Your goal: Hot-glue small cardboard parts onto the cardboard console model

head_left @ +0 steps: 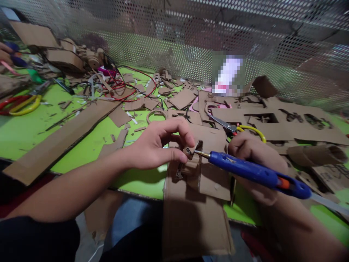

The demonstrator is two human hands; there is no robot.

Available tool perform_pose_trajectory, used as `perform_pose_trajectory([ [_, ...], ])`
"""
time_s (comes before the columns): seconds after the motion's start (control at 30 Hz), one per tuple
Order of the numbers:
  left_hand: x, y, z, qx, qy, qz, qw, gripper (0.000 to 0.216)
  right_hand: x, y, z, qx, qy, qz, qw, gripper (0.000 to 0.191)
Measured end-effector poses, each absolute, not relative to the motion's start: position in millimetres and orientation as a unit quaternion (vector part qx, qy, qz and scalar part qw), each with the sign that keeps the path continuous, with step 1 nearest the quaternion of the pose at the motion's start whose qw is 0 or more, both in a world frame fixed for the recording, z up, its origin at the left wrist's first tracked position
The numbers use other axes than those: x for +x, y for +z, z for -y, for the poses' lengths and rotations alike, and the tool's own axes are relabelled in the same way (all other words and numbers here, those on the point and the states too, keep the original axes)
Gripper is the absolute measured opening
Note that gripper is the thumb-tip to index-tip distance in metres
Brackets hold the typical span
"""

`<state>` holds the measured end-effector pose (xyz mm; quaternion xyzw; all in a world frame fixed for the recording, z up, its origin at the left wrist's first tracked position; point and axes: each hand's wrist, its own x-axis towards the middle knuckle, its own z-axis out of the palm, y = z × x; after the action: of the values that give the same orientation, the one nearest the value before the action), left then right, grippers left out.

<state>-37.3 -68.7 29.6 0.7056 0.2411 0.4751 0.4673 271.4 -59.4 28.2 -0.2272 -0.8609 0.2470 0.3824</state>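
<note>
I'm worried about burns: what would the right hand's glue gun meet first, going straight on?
Probably the small cardboard piece in the left hand, close by the nozzle; depth is unclear.

glue gun body (pixel 251 173): opaque plastic, smooth, slightly glossy, smeared on top
nozzle (pixel 202 154): bare metal, dull shine
glue stick (pixel 327 203): translucent, smooth, plastic-like
near panel (pixel 197 225): cardboard, flat matt face
tube at right (pixel 311 155): cardboard, matt
tabletop (pixel 145 185): smooth, faint sheen
far screen (pixel 122 43): perforated sheet, metal in look
scissors at right (pixel 223 123): shiny metal blades, smooth plastic handle
wire at far left (pixel 137 69): smooth, plastic-like sheath
sleeve at near left (pixel 40 236): cloth, matt
</note>
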Motion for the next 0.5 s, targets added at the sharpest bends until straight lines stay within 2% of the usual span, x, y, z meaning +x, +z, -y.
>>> perform_pose_trajectory([
  [0.27, -37.6, 28.5, 68.3, 0.706, 0.476, -0.235, 0.470, 0.029, 271.9, 26.5, 59.3, -0.239, 0.242, 0.858, 0.385, 0.037],
  [0.5, -38.0, 28.9, 67.6, 0.708, 0.478, -0.236, 0.464, 0.029, 269.2, 28.4, 58.2, -0.226, 0.236, 0.859, 0.394, 0.033],
])
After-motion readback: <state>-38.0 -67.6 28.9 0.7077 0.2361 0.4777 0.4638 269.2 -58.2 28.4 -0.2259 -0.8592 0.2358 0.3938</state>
